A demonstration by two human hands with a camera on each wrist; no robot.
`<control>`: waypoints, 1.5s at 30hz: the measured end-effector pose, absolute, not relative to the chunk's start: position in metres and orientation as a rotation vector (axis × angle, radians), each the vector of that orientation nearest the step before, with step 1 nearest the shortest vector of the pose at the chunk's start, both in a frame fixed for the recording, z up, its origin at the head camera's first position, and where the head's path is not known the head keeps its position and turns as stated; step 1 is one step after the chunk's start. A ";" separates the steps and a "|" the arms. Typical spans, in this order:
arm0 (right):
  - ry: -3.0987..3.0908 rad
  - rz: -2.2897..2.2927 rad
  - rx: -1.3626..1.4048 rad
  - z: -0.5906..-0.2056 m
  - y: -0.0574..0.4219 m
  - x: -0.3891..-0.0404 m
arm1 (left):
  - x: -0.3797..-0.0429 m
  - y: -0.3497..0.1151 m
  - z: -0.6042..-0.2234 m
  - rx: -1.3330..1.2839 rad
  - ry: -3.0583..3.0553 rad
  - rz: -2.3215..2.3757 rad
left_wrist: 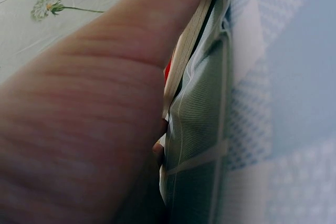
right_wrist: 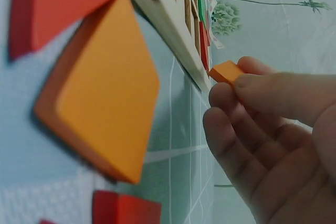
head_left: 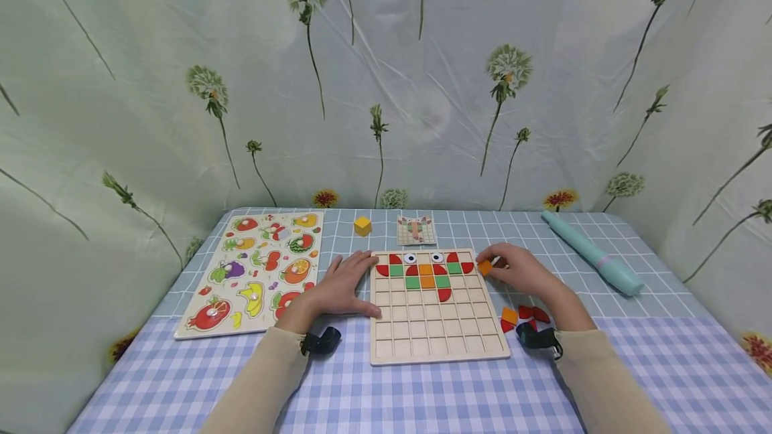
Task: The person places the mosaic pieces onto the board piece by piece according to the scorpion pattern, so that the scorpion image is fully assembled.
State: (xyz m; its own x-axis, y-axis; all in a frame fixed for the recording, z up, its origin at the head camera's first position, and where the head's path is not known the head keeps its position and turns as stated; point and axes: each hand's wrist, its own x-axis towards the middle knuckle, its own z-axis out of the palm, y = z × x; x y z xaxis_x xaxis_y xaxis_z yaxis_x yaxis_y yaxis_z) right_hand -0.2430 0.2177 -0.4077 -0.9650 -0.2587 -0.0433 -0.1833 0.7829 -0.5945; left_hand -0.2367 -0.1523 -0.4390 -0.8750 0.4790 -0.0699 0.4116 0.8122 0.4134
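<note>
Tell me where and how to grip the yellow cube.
Probably best from above, pinching two opposite upright side faces: the yellow cube sits level, one edge turned toward the person, and stands apart from the grid board and fruit puzzle, leaving room beside it.

The tile [head_left: 485, 268] in the right grip [head_left: 520, 270] is plain orange. Left of that grip, the pale wooden grid board [head_left: 422, 352] carries red, green and orange pieces [head_left: 426, 270] and black-and-white eyes [head_left: 410, 258]. Left of the left grip [head_left: 341, 286], a cream puzzle board [head_left: 259, 325] bears multicoloured fruit [head_left: 209, 314]; beyond that grip, the cube [head_left: 362, 226] is yellow. The tabletop [head_left: 350, 387] shows blue-and-white gingham nearer than both grips, grey-blue with white lines beyond.
</note>
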 end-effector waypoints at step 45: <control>2.790 -0.848 -0.760 -0.407 0.156 -0.224 | -0.238 -0.154 -0.442 0.709 2.827 0.590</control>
State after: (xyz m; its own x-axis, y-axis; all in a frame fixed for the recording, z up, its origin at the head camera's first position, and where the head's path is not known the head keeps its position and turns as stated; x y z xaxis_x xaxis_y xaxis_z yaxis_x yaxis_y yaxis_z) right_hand -0.2239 0.1560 -0.4068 -0.8650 -0.5012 0.0226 -0.4290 0.7156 -0.5513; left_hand -0.2381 -0.1541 -0.4416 -0.8731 0.4832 -0.0650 0.4168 0.8089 0.4147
